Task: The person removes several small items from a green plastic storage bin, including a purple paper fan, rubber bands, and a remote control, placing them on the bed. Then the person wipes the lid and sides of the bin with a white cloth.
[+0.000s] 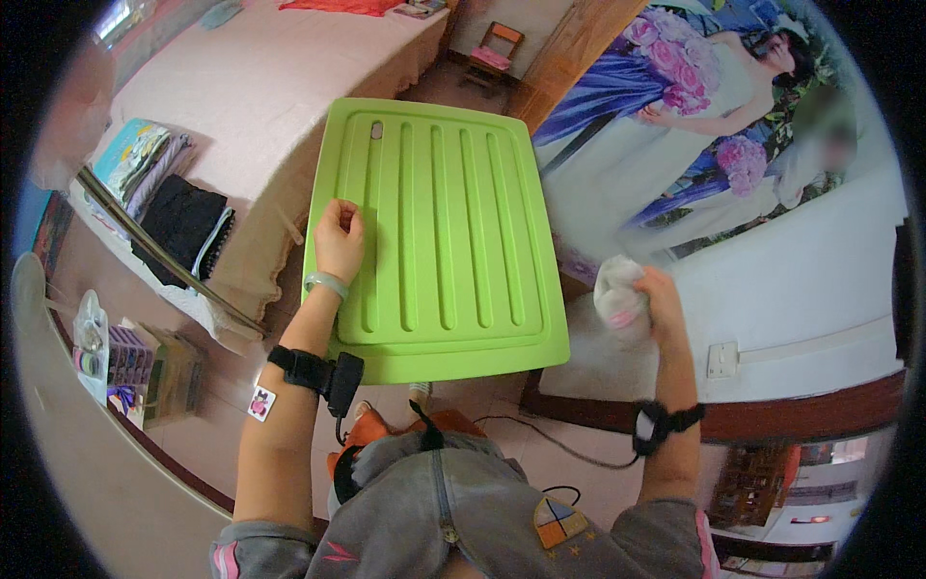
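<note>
In front of me stands a light green plastic tabletop point(463, 354) with long parallel grooves and a small oval hole near its far left corner. Over its left side is my left hand point(338, 239), fingers curled in with nothing visible in them; a pale bangle circles the wrist. Beyond the table's right edge, my right hand point(662, 297) grips a bunched white cloth point(616, 293) with a pink patch, slightly blurred. The cloth hangs in front of the white wall, and its exact kind cannot be told.
Left, a bed point(275, 87) with a pink cover carries folded clothes point(181, 217). A curved metal rail point(173, 250) crosses before it. Plastic boxes point(155, 369) stand on the floor. A large wedding photo point(687, 116) covers the right wall; a small chair point(495, 54) stands at the back.
</note>
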Tool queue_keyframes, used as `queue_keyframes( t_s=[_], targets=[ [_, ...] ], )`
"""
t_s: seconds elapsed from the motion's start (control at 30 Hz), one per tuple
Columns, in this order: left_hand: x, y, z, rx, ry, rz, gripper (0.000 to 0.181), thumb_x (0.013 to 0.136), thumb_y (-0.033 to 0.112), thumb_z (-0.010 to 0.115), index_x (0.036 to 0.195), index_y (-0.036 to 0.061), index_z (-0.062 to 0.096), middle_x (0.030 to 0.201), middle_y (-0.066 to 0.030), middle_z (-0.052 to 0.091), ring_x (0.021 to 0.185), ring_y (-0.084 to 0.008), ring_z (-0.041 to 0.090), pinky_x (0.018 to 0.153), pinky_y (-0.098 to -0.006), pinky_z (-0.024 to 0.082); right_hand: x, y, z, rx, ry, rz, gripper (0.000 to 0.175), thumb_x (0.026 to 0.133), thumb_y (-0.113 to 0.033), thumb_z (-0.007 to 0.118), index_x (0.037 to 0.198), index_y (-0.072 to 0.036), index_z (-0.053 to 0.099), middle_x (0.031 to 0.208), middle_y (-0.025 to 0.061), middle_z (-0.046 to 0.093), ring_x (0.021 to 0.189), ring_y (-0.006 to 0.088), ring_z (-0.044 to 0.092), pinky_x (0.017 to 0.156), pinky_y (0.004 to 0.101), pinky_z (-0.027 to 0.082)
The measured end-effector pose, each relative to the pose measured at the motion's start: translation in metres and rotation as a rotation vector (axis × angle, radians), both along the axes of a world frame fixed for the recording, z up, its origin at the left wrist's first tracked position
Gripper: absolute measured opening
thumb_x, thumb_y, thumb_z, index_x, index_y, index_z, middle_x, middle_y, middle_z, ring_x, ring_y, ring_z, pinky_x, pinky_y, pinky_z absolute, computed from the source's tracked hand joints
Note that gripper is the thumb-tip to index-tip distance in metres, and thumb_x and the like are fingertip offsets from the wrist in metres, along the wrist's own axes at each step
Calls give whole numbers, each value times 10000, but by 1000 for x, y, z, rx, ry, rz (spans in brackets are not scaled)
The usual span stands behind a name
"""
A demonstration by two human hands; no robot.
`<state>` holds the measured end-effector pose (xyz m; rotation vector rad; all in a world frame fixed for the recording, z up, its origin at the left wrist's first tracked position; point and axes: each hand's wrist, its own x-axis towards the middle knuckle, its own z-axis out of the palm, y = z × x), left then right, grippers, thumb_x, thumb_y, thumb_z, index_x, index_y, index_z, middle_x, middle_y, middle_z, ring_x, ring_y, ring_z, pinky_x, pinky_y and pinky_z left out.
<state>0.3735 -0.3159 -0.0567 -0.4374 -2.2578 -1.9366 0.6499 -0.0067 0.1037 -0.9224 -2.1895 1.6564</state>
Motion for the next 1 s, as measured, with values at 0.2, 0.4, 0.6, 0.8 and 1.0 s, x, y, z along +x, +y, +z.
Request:
queue_keyframes(
  t_s=[0.2, 0.4, 0.6, 0.8, 1.0],
  targets=[
    [7, -1, 9, -44, 17, 16, 49, 794, 29, 509, 816, -13, 524, 656, -74, 558, 584, -130, 529, 569, -256, 441, -22, -97, -86, 1094, -303, 837, 556, 806, -405, 530, 1284, -153, 403, 1400, 133, 226, 1292, 310, 169, 1040, 473, 80],
    [9, -1, 15, -31, -46, 13, 44, 790, 28, 516, 804, -14, 521, 630, -64, 544, 572, -117, 517, 549, -253, 431, -109, -64, -123, 937, -60, 763, 436, 870, -306, 442, 1259, -111, 419, 1377, 154, 262, 1285, 337, 187, 1039, 422, 154],
    [6, -6, 13, -23, -98, 6, 42, 803, 35, 521, 817, 3, 498, 649, -8, 492, 589, -66, 458, 542, -217, 388, -251, -16, -91, 300, -212, 508, 433, 881, -325, 417, 1190, -24, 454, 1323, 197, 322, 1218, 348, 311, 993, 367, 280],
    [8, -7, 10, -6, -106, -4, 33, 804, 26, 511, 811, 4, 488, 639, -1, 465, 586, -57, 436, 530, -204, 368, -306, -25, -121, 1155, -165, 538, 688, 813, -527, 419, 1217, 30, 409, 1282, 223, 368, 1182, 358, 346, 994, 423, 259],
    [9, -9, 12, -49, -72, 24, 48, 801, 38, 515, 804, -5, 494, 630, -8, 471, 566, -61, 433, 516, -217, 370, -308, -28, -126, 1012, -113, 537, 549, 847, -373, 427, 1151, 84, 452, 1198, 267, 427, 1124, 373, 400, 964, 395, 306]
  ],
)
